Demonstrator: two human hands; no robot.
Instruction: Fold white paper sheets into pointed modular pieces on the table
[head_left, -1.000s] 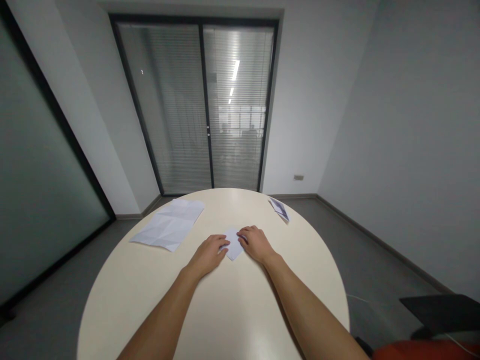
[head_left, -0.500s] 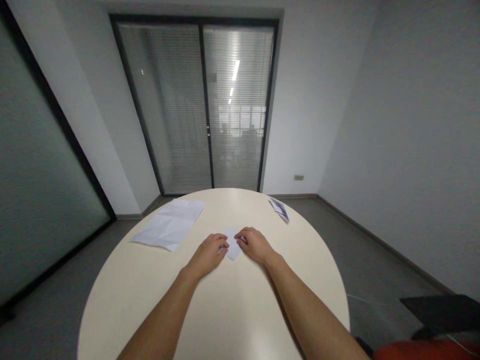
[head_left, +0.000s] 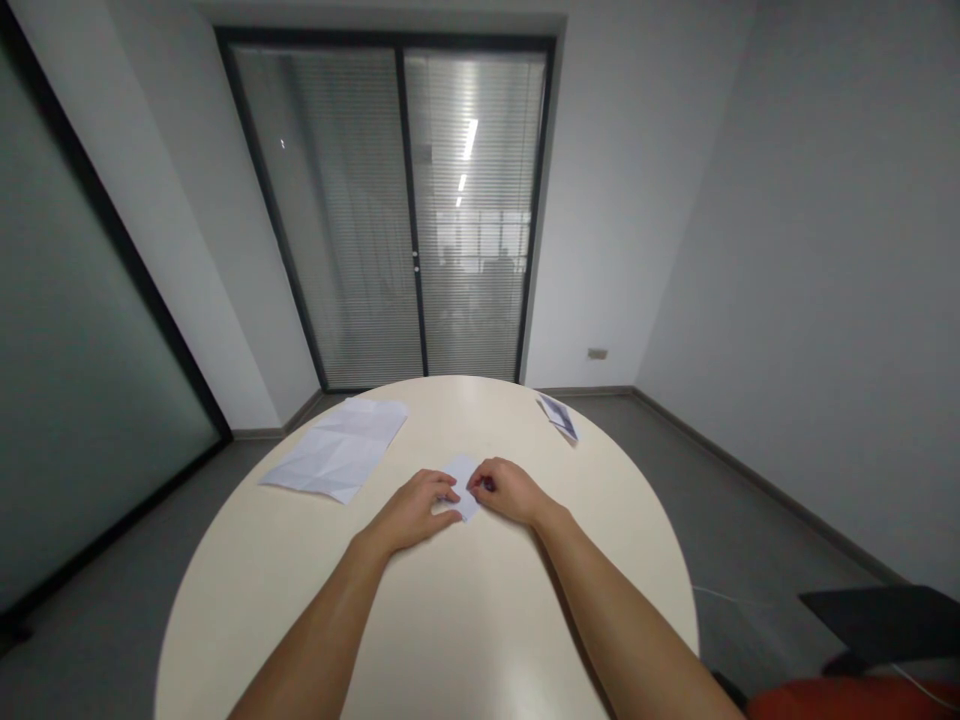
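We record one small folded white paper [head_left: 463,482], lower centre of the frame, on a round cream counter [head_left: 427,620]: the left hand [head_left: 420,508] lies at its left side, thumb and fingers spread apart; the right hand [head_left: 511,490] has fingertips drawn together at its right edge, whether gripping we cannot tell. We also list one creased white sheet [head_left: 337,450], left of centre, and one folded printed paper [head_left: 559,417], right of centre.
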